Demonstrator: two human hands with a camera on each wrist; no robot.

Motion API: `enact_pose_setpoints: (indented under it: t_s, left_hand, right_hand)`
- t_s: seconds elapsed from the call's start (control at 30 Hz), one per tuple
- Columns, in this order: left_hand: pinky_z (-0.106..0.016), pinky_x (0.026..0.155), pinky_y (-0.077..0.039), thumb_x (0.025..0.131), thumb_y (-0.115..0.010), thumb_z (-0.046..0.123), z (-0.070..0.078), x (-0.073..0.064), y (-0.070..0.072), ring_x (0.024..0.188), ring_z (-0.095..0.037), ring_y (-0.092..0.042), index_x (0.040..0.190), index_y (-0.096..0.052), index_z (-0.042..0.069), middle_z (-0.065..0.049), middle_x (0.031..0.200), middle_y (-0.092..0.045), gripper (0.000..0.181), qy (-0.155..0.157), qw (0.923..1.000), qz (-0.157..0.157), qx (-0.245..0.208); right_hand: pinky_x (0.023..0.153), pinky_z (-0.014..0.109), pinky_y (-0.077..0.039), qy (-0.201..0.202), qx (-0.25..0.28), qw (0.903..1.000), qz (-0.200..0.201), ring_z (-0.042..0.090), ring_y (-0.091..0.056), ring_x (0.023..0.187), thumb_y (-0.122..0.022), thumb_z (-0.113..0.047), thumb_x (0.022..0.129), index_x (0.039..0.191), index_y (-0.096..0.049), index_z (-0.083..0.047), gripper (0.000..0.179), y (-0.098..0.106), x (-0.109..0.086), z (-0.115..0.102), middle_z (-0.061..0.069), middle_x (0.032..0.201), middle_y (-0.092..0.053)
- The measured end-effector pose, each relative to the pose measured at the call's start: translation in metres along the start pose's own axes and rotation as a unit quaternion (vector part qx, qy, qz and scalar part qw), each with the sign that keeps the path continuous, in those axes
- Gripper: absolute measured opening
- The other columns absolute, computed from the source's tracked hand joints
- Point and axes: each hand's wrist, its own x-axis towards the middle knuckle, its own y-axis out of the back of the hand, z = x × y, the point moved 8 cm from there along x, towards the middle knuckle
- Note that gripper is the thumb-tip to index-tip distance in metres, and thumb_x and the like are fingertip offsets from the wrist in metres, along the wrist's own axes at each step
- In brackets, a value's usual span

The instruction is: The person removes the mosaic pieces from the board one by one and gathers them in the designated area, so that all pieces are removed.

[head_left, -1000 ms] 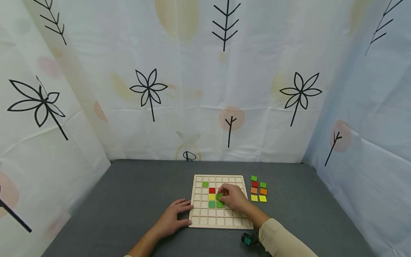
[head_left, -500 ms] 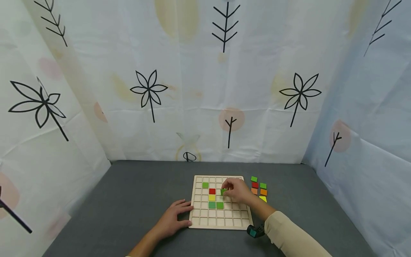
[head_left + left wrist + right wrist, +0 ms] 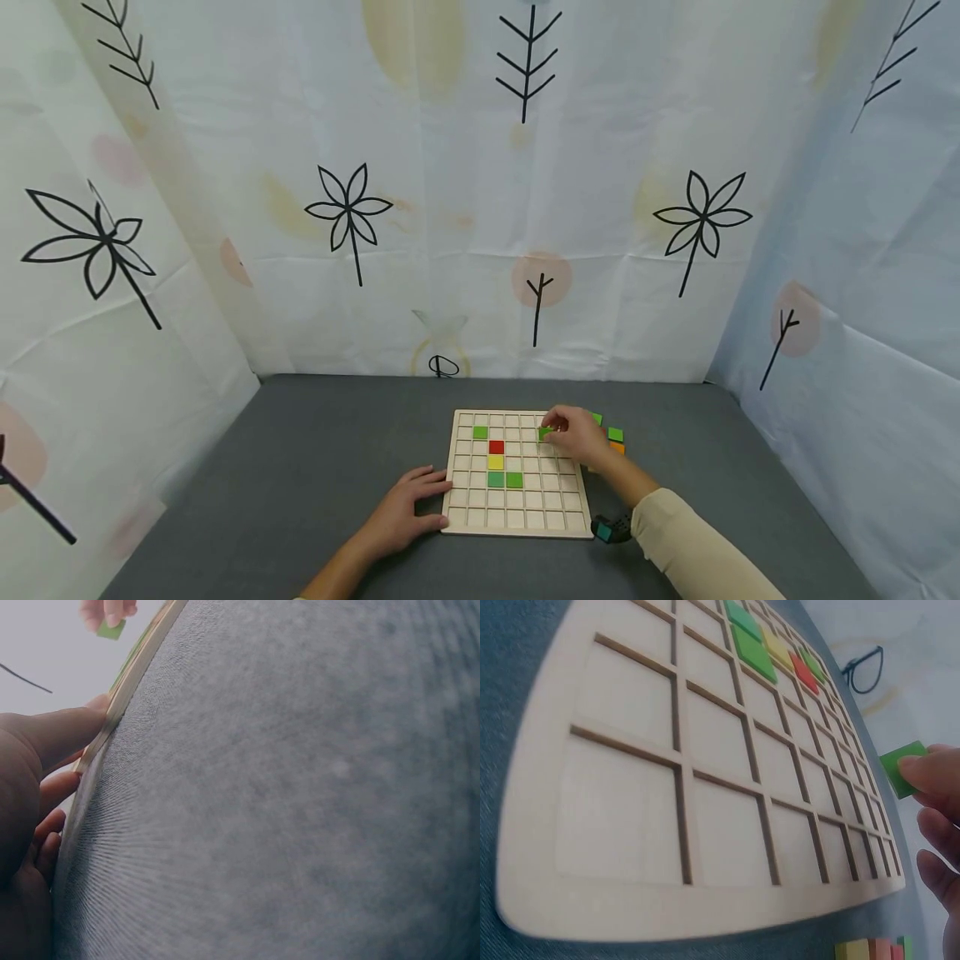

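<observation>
A light wooden grid board (image 3: 525, 522) lies on the grey table. In its cells sit a lone green tile (image 3: 480, 432), a red tile (image 3: 497, 447), a yellow tile (image 3: 496, 462), a darker green tile (image 3: 496, 479) and another green tile (image 3: 513, 480). My right hand (image 3: 581, 437) pinches a green square tile (image 3: 900, 771) between thumb and fingers, raised over the board's upper right part. My left hand (image 3: 401, 512) rests at the board's left edge; in the left wrist view its thumb (image 3: 71, 735) and fingers touch the rim.
Right of the board lie loose tiles, partly hidden by my right hand, among them a green tile (image 3: 616, 435) and an orange tile (image 3: 617, 447). A dark wrist device (image 3: 611, 529) is at my right wrist. Patterned white cloth (image 3: 480, 317) surrounds the table.
My right hand has lifted the green tile from the board's middle, beside the yellow tile, and carried it right and away from me. The left hand stays put.
</observation>
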Motion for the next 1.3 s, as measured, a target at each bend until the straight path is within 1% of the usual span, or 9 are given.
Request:
enact_pose_setpoints:
  t_s: [0.1, 0.3, 0.57, 0.73, 0.87, 1.3]
  left_hand:
    - [-0.06, 0.1, -0.034, 0.08, -0.077, 0.039, 0.001, 0.0, 0.0, 0.133, -0.036, -0.039, 0.128, -0.066, 0.012, -0.006, 0.137, -0.056, 0.056, -0.004, 1.0, 0.004, 0.002]
    - [-0.058, 0.102, -0.034, 0.08, -0.077, 0.04, 0.0, 0.0, 0.0, 0.135, -0.033, -0.038, 0.129, -0.065, 0.013, -0.003, 0.139, -0.055, 0.057, 0.005, 1.0, -0.001, 0.004]
    - [-0.06, 0.1, -0.034, 0.08, -0.078, 0.037, 0.004, 0.0, 0.001, 0.134, -0.036, -0.039, 0.128, -0.066, 0.013, -0.005, 0.138, -0.056, 0.055, -0.004, 1.0, 0.008, 0.0]
    - [-0.06, 0.101, -0.034, 0.08, -0.079, 0.037, 0.005, 0.0, 0.002, 0.134, -0.035, -0.039, 0.127, -0.066, 0.013, -0.005, 0.138, -0.056, 0.055, -0.003, 0.9999, 0.01, 0.001]
    - [-0.06, 0.101, -0.034, 0.08, -0.078, 0.038, 0.005, 0.0, 0.002, 0.134, -0.035, -0.039, 0.127, -0.066, 0.013, -0.005, 0.138, -0.055, 0.055, -0.004, 0.9999, 0.009, 0.0]
    - [-0.059, 0.099, -0.035, 0.08, -0.078, 0.038, 0.005, 0.0, 0.002, 0.132, -0.036, -0.04, 0.126, -0.067, 0.013, -0.005, 0.137, -0.056, 0.053, -0.012, 0.9998, 0.013, 0.012]
  right_hand:
    - [0.062, 0.031, -0.046, -0.025, -0.003, 0.9997, 0.009, 0.015, -0.053, 0.073, -0.072, 0.0, 0.085, 0.095, -0.068, -0.007, 0.013, 0.006, 0.001, 0.007, -0.002, 0.083, -0.059]
    - [0.064, 0.032, -0.048, -0.04, -0.012, 0.9984, 0.037, 0.017, -0.056, 0.075, -0.072, 0.0, 0.085, 0.096, -0.068, -0.006, 0.013, 0.019, 0.003, 0.017, 0.0, 0.085, -0.061]
    - [0.069, 0.036, -0.05, -0.076, -0.035, 0.9937, 0.075, 0.02, -0.058, 0.079, -0.073, -0.001, 0.084, 0.096, -0.068, -0.006, 0.014, 0.038, 0.003, 0.04, 0.001, 0.086, -0.062]
    - [0.066, 0.038, -0.049, -0.083, -0.039, 0.9909, 0.098, 0.024, -0.058, 0.078, -0.074, -0.001, 0.083, 0.096, -0.068, -0.002, 0.014, 0.05, 0.001, 0.052, 0.005, 0.085, -0.062]
    - [0.068, 0.04, -0.051, -0.092, -0.048, 0.9883, 0.112, 0.028, -0.06, 0.082, -0.074, -0.001, 0.084, 0.096, -0.068, -0.001, 0.014, 0.057, -0.002, 0.06, 0.008, 0.087, -0.063]
    - [0.069, 0.042, -0.05, -0.137, -0.057, 0.9808, 0.127, 0.031, -0.059, 0.085, -0.071, -0.004, 0.088, 0.099, -0.067, 0.0, 0.013, 0.072, -0.009, 0.086, 0.013, 0.092, -0.063]
